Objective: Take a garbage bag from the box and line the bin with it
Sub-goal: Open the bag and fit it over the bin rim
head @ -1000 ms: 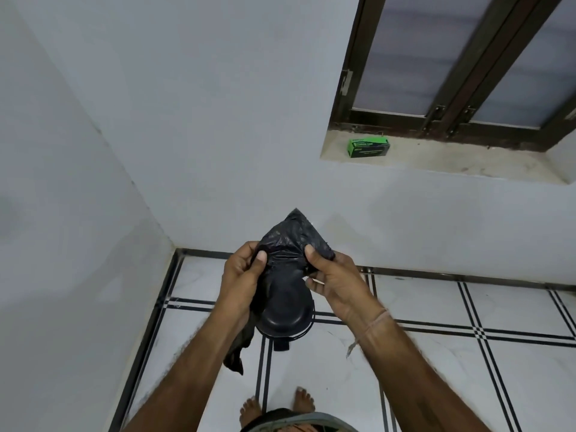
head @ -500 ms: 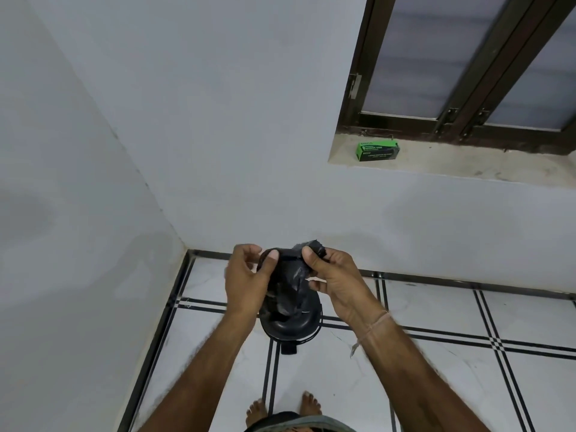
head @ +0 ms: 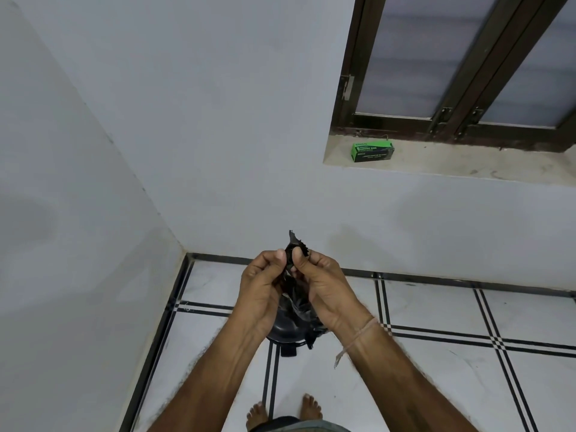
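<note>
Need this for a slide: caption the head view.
Left hand and right hand pinch a black garbage bag over the bin.

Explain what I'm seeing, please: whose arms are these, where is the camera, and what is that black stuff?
No machine here: a person wears a camera on the head, so you look down along their own arms. The left hand and right hand pinch a crumpled black garbage bag in their fingers. Below them, partly hidden, a small black bin stands on the tiled floor. The green box lies on the window sill. The bare feet at the bottom are the person's.
</note>
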The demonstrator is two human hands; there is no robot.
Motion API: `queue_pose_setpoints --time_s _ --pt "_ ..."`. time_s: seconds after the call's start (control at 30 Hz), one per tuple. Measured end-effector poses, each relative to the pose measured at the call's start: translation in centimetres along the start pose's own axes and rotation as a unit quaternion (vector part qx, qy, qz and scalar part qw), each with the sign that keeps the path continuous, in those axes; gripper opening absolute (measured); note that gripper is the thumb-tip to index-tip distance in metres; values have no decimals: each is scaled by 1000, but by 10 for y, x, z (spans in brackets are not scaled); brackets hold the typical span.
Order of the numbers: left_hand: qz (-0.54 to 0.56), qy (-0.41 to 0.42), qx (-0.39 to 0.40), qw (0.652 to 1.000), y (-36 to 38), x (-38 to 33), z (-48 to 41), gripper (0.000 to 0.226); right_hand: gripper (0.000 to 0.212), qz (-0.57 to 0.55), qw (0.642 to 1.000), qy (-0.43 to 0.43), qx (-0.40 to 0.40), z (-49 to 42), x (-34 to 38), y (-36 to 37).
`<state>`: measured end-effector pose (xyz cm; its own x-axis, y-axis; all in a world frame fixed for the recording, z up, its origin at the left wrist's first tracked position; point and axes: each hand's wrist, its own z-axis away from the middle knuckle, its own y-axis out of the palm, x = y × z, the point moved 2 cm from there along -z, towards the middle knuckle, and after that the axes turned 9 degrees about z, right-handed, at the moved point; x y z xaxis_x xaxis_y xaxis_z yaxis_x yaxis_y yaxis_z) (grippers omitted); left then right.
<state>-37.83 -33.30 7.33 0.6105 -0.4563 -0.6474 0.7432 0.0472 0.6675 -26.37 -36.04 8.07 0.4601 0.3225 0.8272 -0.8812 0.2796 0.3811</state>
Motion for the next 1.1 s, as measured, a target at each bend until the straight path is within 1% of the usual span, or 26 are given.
queue_pose_setpoints --time_s 0.13,0.23,0.33,0.43,0.53,0.6,0.73,0.83,0.93,1.0,1.1 --pt "20 -38 -9 999 4 1 2 12 19 -27 1000 2 11 0 -1 2" --pt "5 -48 -12 999 3 0 1 16 11 -54 998 -1 26 1 -1 0" --pt "-23 -53 -8 998 3 0 0 24 8 -44 999 -7 19 3 0 0" --pt "-27 -63 -8 998 6 0 1 26 10 -41 999 12 6 1 0 0" --pt "-21 -70 -15 997 9 -3 2 16 14 -65 997 38 -2 0 -3 -1" --pt "-16 -72 -20 997 10 -3 2 13 20 -83 995 49 -3 -1 -6 -1" --pt "-17 -75 -26 997 11 -1 1 17 29 -110 992 63 4 -3 -9 2" --pt "-20 -58 -24 998 15 -1 3 13 27 -127 989 72 5 -1 -8 2" --pt "-53 -18 -8 998 21 -3 7 12 22 -126 990 70 6 0 -7 1" --pt "-60 -2 -15 998 22 -4 7 13 25 -129 990 65 10 0 -6 1" --pt "-29 -13 -34 999 21 -6 4 16 31 -128 990 64 14 1 -6 3"
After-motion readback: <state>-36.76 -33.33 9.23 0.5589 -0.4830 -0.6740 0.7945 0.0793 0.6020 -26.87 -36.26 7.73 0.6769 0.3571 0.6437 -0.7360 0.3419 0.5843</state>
